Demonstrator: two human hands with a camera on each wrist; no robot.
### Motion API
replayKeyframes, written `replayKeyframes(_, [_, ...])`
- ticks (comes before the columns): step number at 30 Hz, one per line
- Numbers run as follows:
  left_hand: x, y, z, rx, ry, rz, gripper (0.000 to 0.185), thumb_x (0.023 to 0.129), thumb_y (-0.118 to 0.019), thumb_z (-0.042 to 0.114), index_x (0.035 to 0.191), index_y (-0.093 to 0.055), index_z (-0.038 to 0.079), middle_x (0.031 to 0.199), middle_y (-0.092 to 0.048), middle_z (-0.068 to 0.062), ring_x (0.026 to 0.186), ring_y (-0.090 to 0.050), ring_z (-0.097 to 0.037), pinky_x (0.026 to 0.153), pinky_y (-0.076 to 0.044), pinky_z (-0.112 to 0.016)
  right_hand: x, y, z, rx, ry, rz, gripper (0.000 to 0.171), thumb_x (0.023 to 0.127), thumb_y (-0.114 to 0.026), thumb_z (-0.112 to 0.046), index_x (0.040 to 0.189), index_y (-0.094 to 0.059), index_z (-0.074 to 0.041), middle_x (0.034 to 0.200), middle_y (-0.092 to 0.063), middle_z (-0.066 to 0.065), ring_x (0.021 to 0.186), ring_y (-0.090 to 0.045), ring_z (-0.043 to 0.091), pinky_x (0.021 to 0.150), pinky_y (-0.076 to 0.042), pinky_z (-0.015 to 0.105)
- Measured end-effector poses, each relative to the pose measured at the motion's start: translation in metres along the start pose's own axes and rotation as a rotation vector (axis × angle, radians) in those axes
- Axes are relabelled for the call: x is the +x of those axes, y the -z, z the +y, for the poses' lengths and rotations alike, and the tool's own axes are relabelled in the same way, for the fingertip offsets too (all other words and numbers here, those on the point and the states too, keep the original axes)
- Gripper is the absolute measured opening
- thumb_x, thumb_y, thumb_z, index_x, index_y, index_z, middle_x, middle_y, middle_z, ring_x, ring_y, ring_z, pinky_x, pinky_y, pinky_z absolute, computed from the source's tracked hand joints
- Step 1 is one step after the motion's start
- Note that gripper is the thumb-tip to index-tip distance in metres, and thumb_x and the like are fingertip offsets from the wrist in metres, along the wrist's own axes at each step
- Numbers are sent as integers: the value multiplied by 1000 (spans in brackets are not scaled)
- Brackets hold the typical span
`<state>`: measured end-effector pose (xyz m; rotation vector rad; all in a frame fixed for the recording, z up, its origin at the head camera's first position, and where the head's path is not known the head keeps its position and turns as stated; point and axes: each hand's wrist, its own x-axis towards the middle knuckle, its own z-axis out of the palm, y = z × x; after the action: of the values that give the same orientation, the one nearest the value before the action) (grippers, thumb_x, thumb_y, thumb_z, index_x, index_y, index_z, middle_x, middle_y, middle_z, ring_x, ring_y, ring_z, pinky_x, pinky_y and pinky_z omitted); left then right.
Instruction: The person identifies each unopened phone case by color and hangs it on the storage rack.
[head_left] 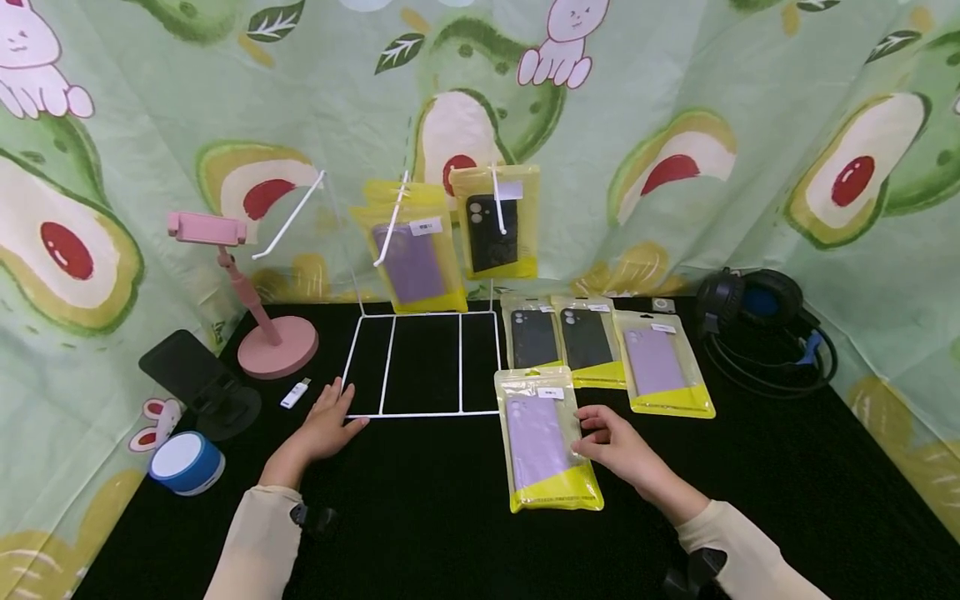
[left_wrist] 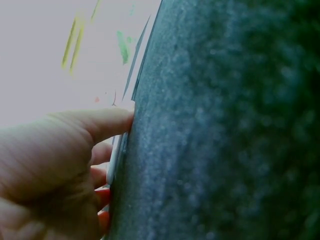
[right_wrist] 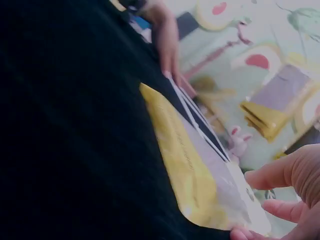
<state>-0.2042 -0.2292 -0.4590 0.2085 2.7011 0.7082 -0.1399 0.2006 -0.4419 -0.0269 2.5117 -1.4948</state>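
Note:
My left hand (head_left: 324,425) rests at the front left corner of a white wire display rack (head_left: 423,414), fingers extended. In the left wrist view its thumb (left_wrist: 112,122) touches the rack's bar. My right hand (head_left: 611,442) is at the right edge of a yellow-and-clear pouch with a purple phone case (head_left: 537,442), flat on the table. In the right wrist view a gap shows between thumb and forefinger, and another fingertip (right_wrist: 241,234) touches the pouch's edge. A purple-case pouch (head_left: 412,258) and a black-case pouch (head_left: 495,229) hang on the rack's hooks.
Two black-case pouches (head_left: 534,333) and another purple-case pouch (head_left: 660,362) lie right of the rack. Headphones (head_left: 757,321) stand at the far right. On the left are a pink phone stand (head_left: 277,346), a USB stick (head_left: 296,393), a black stand (head_left: 198,379) and a blue round object (head_left: 187,462).

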Motion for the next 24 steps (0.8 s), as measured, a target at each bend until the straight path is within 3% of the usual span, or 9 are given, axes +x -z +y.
replayKeyframes(6, [-1,1,1,8,-4,8,70,97,-50,29,145,-18,-12,151,3,-34,138,4,-50,109,-4,-63,-3,-9,-8,-142,33,-14,51,77,-74,-4,122,-51,1,112,-51,22,82,-54,23,65,-49,33])
replayKeyframes(11, [0,0,0,12,0,-1,70,97,-49,30,145,-17,-11,151,3,-34,138,4,-50,109,-4,-63,0,-13,-8,-276,38,-27,50,75,-75,-2,121,-54,-1,92,-57,13,71,-54,18,59,-47,30])
replayKeyframes(14, [0,-1,1,11,9,-9,70,98,-49,31,146,-17,-9,152,4,-33,139,4,-49,109,-3,-63,0,-14,-9,-295,39,-26,51,75,-75,-3,122,-55,-2,83,-59,9,65,-53,16,56,-46,29])
replayKeyframes(20, [-1,0,2,7,-7,-7,70,98,-48,30,146,-17,-9,151,4,-33,139,5,-49,109,-3,-64,-5,-19,-15,-338,61,-31,70,73,-80,-12,133,-47,-1,98,-50,18,73,-50,19,59,-44,29])
replayKeyframes(24, [-1,0,2,8,-10,-5,70,98,-48,30,146,-17,-10,151,4,-34,138,5,-50,109,-3,-64,-1,-21,-16,-368,95,-45,62,73,-80,-11,128,-53,-2,86,-55,12,67,-48,17,55,-42,28])
